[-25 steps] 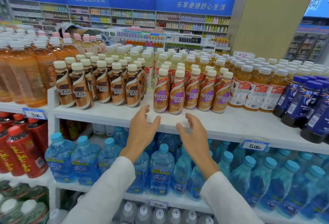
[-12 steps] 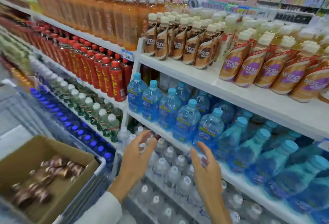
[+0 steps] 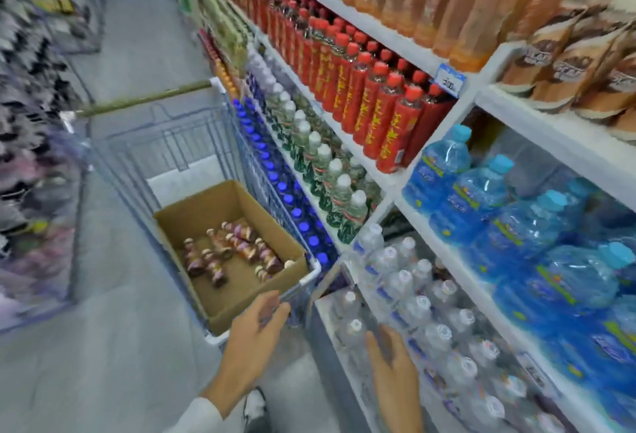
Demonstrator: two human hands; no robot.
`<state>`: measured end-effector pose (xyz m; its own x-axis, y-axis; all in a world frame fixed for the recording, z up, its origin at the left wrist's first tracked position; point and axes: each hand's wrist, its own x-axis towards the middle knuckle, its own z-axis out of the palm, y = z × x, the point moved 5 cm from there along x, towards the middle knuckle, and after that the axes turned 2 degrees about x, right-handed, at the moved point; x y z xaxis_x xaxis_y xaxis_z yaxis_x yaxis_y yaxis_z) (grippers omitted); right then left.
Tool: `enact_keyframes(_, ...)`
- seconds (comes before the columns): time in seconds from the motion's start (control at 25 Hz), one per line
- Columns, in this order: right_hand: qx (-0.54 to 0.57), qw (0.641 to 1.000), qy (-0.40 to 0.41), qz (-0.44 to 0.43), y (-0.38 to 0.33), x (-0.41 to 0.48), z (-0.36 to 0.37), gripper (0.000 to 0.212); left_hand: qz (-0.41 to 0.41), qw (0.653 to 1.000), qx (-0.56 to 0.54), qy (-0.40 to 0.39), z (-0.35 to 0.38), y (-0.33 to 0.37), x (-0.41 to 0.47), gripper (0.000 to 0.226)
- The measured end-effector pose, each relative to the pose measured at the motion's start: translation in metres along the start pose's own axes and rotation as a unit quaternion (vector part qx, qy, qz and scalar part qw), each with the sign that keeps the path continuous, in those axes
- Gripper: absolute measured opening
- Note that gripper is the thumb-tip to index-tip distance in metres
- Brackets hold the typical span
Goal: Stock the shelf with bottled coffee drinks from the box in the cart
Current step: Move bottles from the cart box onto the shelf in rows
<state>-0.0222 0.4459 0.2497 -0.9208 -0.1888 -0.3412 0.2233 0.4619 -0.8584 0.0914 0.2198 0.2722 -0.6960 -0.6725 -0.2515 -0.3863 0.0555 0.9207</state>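
A brown cardboard box (image 3: 206, 210) sits in the near end of a wire shopping cart (image 3: 165, 143). Several bottled coffee drinks (image 3: 234, 250) lie loose on the box's floor. My left hand (image 3: 253, 333) hovers open just in front of the box's near corner, holding nothing. My right hand (image 3: 392, 367) is open too, low in front of the bottom shelf of clear water bottles. Coffee bottles stocked on the top shelf (image 3: 568, 64) show at the upper right, blurred.
The shelving unit runs along the right: red-capped bottles (image 3: 375, 99), blue water bottles (image 3: 499, 212), clear bottles (image 3: 413, 295) below. The cart stands close against the shelf. Grey aisle floor (image 3: 103, 346) lies to the left, with another blurred rack at far left.
My view has swung from the top shelf down and left to the cart. Both empty hands dropped from the shelf edge; the left now nears the box.
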Motion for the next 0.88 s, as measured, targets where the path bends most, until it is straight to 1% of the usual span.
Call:
enact_keyframes(0.08, -0.022, 0.999, -0.027, -0.001, -0.013, 0.016, 0.038, 0.036, -0.027, 0.999, -0.012, 0.031, -0.027, -0.012, 0.019, 0.03)
enact_keyframes(0.16, -0.029, 0.998, -0.054, 0.001, -0.026, 0.032, 0.074, 0.041, -0.043, 0.997, -0.024, 0.053, -0.048, -0.022, 0.039, 0.022)
enact_keyframes(0.24, -0.051, 0.996, -0.078, 0.009, -0.038, 0.048, 0.107, 0.044, -0.061, 0.997, -0.018, 0.053, -0.064, -0.031, 0.06, 0.019)
enact_keyframes(0.28, -0.061, 0.994, -0.089, 0.017, -0.043, 0.054, 0.123, 0.044, -0.07, 0.996, -0.01, 0.048, -0.072, -0.037, 0.069, 0.023)
enact_keyframes(0.36, -0.063, 0.992, -0.107, 0.028, -0.054, 0.063, 0.149, 0.038, -0.088, 0.995, 0.004, 0.042, -0.085, -0.047, 0.084, 0.031)
enact_keyframes(0.48, -0.102, 0.985, -0.14, 0.023, -0.073, 0.076, 0.183, 0.025, -0.14, 0.988, -0.022, 0.053, -0.101, -0.067, 0.107, 0.035)
enact_keyframes(0.56, -0.125, 0.978, -0.163, 0.03, -0.081, 0.088, 0.201, 0.028, -0.178, 0.981, -0.038, 0.064, -0.104, -0.084, 0.121, 0.033)
enact_keyframes(0.68, -0.146, 0.969, -0.193, 0.042, -0.091, 0.11, 0.225, 0.034, -0.247, 0.963, -0.069, 0.08, -0.096, -0.113, 0.154, 0.023)
enact_keyframes(0.72, -0.151, 0.966, -0.205, 0.046, -0.093, 0.118, 0.233, 0.03, -0.271, 0.956, -0.075, 0.085, -0.09, -0.121, 0.168, 0.021)
enact_keyframes(0.8, -0.142, 0.963, -0.223, 0.059, -0.098, 0.142, 0.248, 0.017, -0.326, 0.937, -0.086, 0.089, -0.075, -0.141, 0.202, 0.025)
enact_keyframes(0.88, -0.132, 0.96, -0.234, 0.074, -0.103, 0.17, 0.263, 0.021, -0.389, 0.911, -0.101, 0.092, -0.054, -0.164, 0.236, 0.032)
